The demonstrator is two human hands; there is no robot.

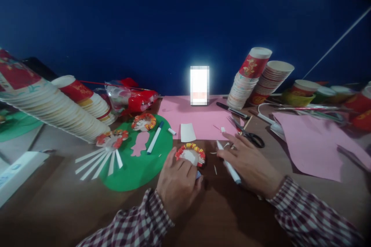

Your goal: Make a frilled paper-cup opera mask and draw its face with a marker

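Note:
My left hand point(179, 181) is closed on a cut paper-cup piece point(190, 155) with a white disc and a curled red-and-yellow rim. A small bluish tip shows beside its thumb, too little to name. My right hand point(251, 162) has its thumb across a white marker point(232, 170), which slants toward me with its blue end nearest. Its index finger reaches forward beside a small white scrap point(222, 129). Black-handled scissors point(255, 139) lie just beyond that hand. On the left, a green paper sheet point(124, 183) carries a pink paper cutout point(140, 143) and a blue-and-white marker point(155, 137).
Tilted stacks of paper cups point(58, 108) stand at left, with more cup stacks point(243, 85) at back right. Pink paper point(168, 112) lies ahead, bearing a white paper piece point(188, 132). A fringed cup cutout point(108, 158) lies left. Another pink sheet point(313, 146) is at right.

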